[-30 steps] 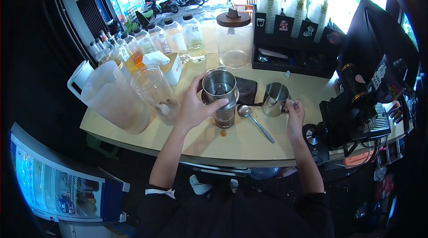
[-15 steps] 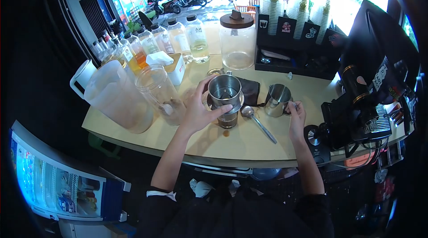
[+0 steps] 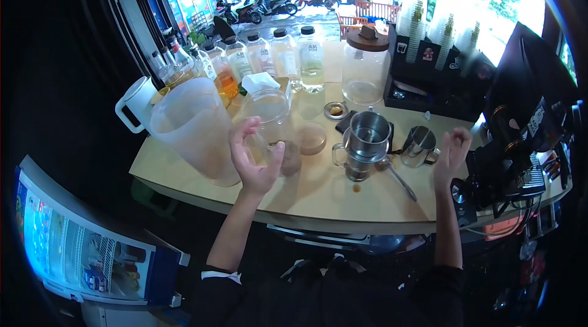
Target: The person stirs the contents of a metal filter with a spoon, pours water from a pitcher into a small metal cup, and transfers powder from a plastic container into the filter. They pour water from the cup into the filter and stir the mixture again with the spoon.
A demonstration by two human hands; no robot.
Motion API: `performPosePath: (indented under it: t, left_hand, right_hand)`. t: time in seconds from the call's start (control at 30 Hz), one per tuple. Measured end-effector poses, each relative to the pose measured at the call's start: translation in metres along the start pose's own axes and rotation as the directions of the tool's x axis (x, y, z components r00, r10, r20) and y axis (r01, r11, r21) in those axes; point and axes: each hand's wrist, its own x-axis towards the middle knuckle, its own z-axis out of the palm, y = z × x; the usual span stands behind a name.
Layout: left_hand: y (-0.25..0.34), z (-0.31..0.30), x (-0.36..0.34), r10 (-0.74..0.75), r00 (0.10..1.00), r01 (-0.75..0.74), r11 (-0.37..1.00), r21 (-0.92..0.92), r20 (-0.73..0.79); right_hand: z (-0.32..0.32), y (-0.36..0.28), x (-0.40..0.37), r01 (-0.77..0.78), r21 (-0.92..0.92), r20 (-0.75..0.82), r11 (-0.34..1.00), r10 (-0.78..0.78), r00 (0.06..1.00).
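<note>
Filter (image 3: 369, 129): head view, the only one supplied; stands upright on the mug (image 3: 358, 172), no hand on it. Half a second ago the left hand held it by the rim.
Mug: under the filter on the counter (image 3: 306, 199), its handle now exposed on the left side. A brown spot (image 3: 357, 188) lies just in front.
Left hand (image 3: 254, 161): withdrawn from the filter; thumb and fingers spread wide, nothing seen between them. It appears in front of the jar (image 3: 269, 120); contact cannot be told.
Right hand (image 3: 452, 152): off the pitcher handle it was gripping; raised just beside the pitcher, fingers loosely bent, nothing seen in them.
Pitcher (image 3: 419, 146): upright on the counter, right of the filter, apart from the hand.
Spoon (image 3: 402, 181): lying between mug and pitcher, handle towards the counter's front edge.
Finding: filter and pitcher both released; the filter appears steady on the mug without support, and both hands are judged free.
</note>
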Motion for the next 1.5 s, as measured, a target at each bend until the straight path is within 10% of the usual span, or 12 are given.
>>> performPosePath:
  t: [0.13,0.3,0.7,0.83,0.9,1.3,1.43,1.5]
  left_hand:
    - [-0.024,-0.006,-0.014,-0.22,0.975,0.22,0.975,0.024,0.015]
    - [-0.064,0.0,-0.046,-0.545,0.734,0.636,0.761,-0.129,0.406]
    - [-0.073,0.015,-0.043,-0.294,0.847,0.453,0.835,-0.311,0.444]
    - [-0.081,0.01,-0.058,-0.124,0.918,0.255,0.912,-0.32,0.377]
    - [-0.083,0.009,-0.06,-0.071,0.924,0.195,0.932,-0.304,0.376]
    - [-0.093,0.017,-0.073,-0.032,0.943,0.181,0.884,-0.432,0.331]
    - [-0.095,0.018,-0.072,0.042,0.959,0.092,0.892,-0.444,0.282]
    - [-0.093,0.017,-0.072,0.066,0.961,0.06,0.897,-0.437,0.267]
  right_hand:
    - [0.054,-0.074,0.012,0.128,0.066,0.13,0.99,-0.136,0.982]
    - [0.111,-0.141,-0.003,0.238,0.157,0.386,0.959,-0.281,0.879]
    - [0.164,-0.234,-0.041,0.265,0.164,0.779,0.95,-0.29,0.556]
    - [0.189,-0.23,-0.057,0.318,-0.148,0.971,0.936,0.076,0.226]
    - [0.205,-0.233,-0.057,0.438,-0.291,0.928,0.85,0.362,-0.085]
    - [0.197,-0.222,-0.089,0.527,-0.29,0.946,0.799,0.154,0.286]
    - [0.186,-0.229,-0.089,0.581,-0.269,0.961,0.768,0.17,0.22]
    - [0.182,-0.224,-0.094,0.635,-0.176,0.947,0.752,-0.048,0.319]
